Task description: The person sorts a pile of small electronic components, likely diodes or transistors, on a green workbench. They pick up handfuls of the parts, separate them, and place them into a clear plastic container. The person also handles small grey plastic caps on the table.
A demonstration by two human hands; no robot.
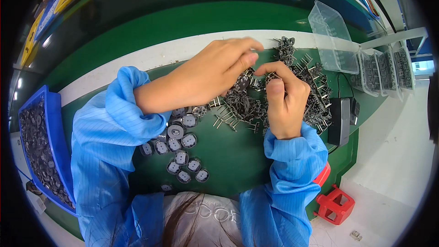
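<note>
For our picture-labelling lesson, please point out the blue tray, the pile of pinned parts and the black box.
Blue tray (56, 119): head view, on its right wall.
Pile of pinned parts (242, 103): head view, near its middle.
Black box (339, 121): head view, on its broad face.

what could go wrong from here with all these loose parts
The small metal parts lie heaped and look tangled, so pulling one out might drag others along. The left sleeve's bunched cuff appears close to the loose round parts and could knock them out of place. The left hand and right hand are bare at the heap, where thin pins stick out and may prick a finger.
</note>
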